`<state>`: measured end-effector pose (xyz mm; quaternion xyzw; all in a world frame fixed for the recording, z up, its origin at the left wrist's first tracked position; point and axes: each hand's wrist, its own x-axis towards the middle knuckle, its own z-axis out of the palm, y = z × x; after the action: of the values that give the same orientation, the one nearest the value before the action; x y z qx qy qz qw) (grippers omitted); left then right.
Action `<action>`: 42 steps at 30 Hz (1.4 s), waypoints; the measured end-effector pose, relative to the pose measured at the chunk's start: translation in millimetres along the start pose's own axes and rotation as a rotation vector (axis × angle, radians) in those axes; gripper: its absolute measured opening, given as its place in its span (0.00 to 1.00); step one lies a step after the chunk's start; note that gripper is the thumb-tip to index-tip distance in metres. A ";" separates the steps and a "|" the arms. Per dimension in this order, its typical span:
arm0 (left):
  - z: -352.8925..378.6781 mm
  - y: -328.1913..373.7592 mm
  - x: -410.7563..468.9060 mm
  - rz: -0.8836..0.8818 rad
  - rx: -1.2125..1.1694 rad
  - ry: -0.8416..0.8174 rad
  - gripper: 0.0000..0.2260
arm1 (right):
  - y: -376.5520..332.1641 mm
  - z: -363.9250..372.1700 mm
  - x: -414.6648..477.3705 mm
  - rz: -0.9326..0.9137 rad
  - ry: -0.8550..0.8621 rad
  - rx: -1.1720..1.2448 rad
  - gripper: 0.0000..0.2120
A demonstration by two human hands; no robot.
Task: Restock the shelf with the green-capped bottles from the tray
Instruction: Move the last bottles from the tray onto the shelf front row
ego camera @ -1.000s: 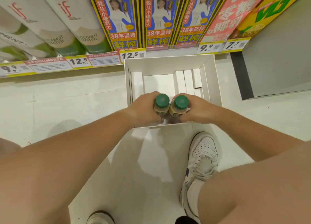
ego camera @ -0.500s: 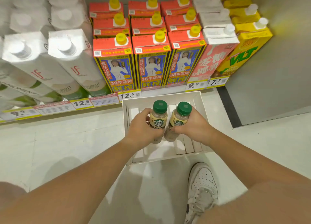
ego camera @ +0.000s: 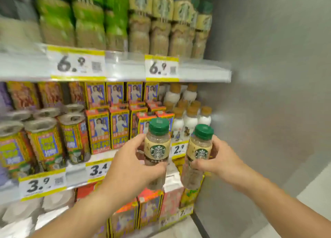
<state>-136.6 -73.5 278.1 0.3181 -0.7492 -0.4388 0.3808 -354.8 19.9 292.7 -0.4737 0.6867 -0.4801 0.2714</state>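
The left hand (ego camera: 130,166) has its grip clamped round the labelled waist of one green-capped bottle (ego camera: 157,148), the right hand (ego camera: 220,159) round a second bottle (ego camera: 198,153), both in front of the shelves. Smooth, rigid, probably heavy with liquid: hold mid-body. The blurred upper shelf (ego camera: 197,71) seemingly stocks matching bottles (ego camera: 161,32).

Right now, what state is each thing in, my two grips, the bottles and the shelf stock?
Left grip: holds the left bottle round its body.
Right grip: holds the right bottle round its body.
Left bottle: capped, upright, in the air.
Right bottle: capped, leaning slightly, in the air.
Top shelf bottles: standing in rows, blurred.
Cans: upright on the middle shelf.
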 end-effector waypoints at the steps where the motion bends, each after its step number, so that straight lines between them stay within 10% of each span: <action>1: -4.6 21.7 11.8 0.038 0.003 0.008 0.17 | -19.9 -14.1 3.6 -0.029 0.009 -0.004 0.21; 16: 13.5 240.5 192.1 0.281 0.135 0.267 0.11 | -193.4 -162.0 134.9 -0.428 0.241 0.191 0.23; 42: 70.4 199.5 214.8 0.189 0.370 0.594 0.26 | -148.9 -134.0 196.3 -0.377 0.241 0.306 0.17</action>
<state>-333.9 -136.1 497.3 0.4248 -0.6986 -0.1470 0.5567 -486.9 -118.5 497.8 -0.4860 0.5331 -0.6732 0.1623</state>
